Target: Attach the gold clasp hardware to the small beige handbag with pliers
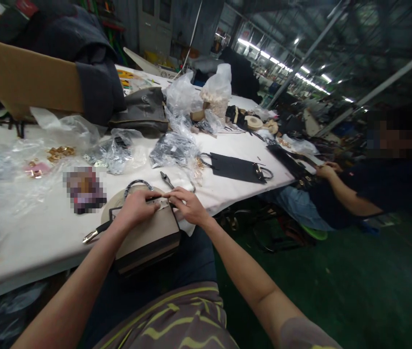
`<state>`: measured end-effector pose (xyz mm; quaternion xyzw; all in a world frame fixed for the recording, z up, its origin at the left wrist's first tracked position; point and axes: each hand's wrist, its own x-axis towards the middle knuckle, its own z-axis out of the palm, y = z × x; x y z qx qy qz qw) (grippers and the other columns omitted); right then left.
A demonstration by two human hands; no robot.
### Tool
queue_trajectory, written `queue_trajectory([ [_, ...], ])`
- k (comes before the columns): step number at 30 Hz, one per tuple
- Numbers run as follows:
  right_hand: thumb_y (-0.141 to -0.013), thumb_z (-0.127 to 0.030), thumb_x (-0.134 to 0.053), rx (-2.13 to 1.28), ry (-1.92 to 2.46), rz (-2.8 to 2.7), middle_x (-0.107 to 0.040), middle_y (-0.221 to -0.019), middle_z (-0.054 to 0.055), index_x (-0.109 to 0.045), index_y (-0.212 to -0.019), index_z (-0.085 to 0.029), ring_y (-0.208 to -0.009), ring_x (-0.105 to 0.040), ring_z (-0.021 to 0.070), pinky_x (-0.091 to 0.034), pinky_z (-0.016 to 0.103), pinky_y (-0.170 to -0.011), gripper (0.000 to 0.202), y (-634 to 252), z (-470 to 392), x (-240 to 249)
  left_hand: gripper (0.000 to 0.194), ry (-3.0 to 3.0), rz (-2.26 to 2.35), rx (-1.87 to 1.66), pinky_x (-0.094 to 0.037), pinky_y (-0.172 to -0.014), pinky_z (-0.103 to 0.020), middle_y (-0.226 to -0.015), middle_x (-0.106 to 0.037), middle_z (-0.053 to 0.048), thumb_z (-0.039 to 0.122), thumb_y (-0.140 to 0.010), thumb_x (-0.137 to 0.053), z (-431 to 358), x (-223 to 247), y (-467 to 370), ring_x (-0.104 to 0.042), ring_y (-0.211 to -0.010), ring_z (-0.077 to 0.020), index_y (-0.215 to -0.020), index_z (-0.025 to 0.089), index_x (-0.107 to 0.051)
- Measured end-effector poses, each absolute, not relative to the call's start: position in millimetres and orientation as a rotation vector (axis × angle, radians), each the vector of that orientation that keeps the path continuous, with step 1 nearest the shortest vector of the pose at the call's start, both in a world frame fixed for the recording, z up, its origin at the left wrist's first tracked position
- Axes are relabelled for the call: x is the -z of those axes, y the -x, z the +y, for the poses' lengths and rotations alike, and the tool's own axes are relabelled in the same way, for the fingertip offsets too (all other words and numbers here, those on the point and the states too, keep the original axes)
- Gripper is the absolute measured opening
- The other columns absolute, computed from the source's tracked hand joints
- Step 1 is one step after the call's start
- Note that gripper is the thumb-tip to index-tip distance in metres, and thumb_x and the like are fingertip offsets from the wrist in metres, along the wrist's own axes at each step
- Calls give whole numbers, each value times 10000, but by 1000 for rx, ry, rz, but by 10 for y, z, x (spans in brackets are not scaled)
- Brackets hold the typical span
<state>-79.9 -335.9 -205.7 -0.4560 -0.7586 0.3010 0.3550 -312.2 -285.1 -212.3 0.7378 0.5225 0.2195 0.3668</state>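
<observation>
1. You sit in a long, dim workshop with strip lights running away under the roof; the white surface (pixel 46 237) before you is crowded with crinkled clear plastic bags (pixel 176 145) of parts, gold metal fittings (pixel 59 152) and a dark folded bag (pixel 142 114).

2. The beige handbag (pixel 144 237) sits at the near edge of the surface, partly over your lap, its top edge turned up towards you. It looks firm and smooth, a boxy body with a darker band along the bottom and a rounded flap behind.

3. Your left hand (pixel 136 206) presses on the top edge, its fingers curled down and close together. Your right hand (pixel 187 203) meets it from the other side, fingers pinching something small and pale at the seam; what it is I cannot tell.

4. By my reading the bag is mostly assembled: body, flap and a braided handle (pixel 137 184) are in place. The black strap (pixel 97 231) with its gold tip lies loose to the left, so the strap may not be fastened yet.

5. Pliers (pixel 167 180) lie just beyond your hands, untouched.

6. Further along, flat black panels (pixel 236 167) with ring handles lie on the surface, and another person's hand (pixel 325 170) works at the far end.
</observation>
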Motion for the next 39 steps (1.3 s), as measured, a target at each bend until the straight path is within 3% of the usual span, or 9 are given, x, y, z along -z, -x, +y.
queue_trajectory([
  [5,-1016,-319,-792,-966,1185,-1711,-832,-1038,37,-854,-1334,-214,-931,-737,186,-587,313,-887,341,780,-3339,2094,485,-1851,1327,-542,-615,-1117,-436,-1199,-894,-93,437,-739,-814,-2869,2017,3134,-788,-1219,-387,-1182,277,-930],
  [11,-977,-349,-857,-949,1214,-1716,-872,-1001,21,-913,-1061,-222,-811,-702,158,-528,287,-765,163,893,-3305,2152,517,-1857,1270,-512,-606,-1149,-446,-1234,-893,-90,514,-757,-803,-2838,2031,3173,-792,-1242,-395,-1201,282,-928],
  [21,-993,-268,-863,-781,1197,-1840,-780,-1037,45,-906,-1064,-211,-810,-667,142,-541,285,-779,101,945,-3267,2111,510,-1910,1164,-479,-593,-1168,-459,-1266,-888,-81,539,-798,-751,-2815,1981,3207,-772,-1283,-408,-1196,276,-930],
  [26,-1003,-249,-849,-709,1209,-1862,-744,-1066,45,-887,-1191,-220,-845,-668,153,-552,291,-795,193,964,-3304,2125,560,-1927,1157,-439,-572,-1192,-467,-1324,-873,-87,512,-821,-726,-2809,2001,3233,-762,-1316,-403,-1297,274,-901],
  [29,-1027,-257,-825,-665,1188,-1873,-741,-1079,47,-888,-1166,-214,-812,-662,143,-553,295,-784,158,979,-3328,2154,600,-1960,1160,-407,-551,-1216,-483,-1365,-858,-104,476,-843,-676,-2814,2031,3242,-757,-1337,-404,-1359,246,-878],
  [35,-1079,-277,-769,-523,1144,-1989,-742,-1149,91,-877,-1199,-199,-978,-721,194,-599,327,-898,179,953,-3387,2180,586,-1944,1136,-451,-561,-1212,-463,-1345,-867,-81,484,-820,-699,-2834,2029,3249,-765,-1315,-390,-1329,265,-889],
  [39,-1026,-311,-852,-522,1097,-2072,-722,-1215,110,-844,-1289,-195,-1043,-730,219,-623,339,-918,287,899,-3399,2172,583,-1919,1143,-470,-568,-1208,-460,-1317,-876,-74,488,-787,-741,-2846,1998,3249,-772,-1297,-392,-1310,281,-894],
])
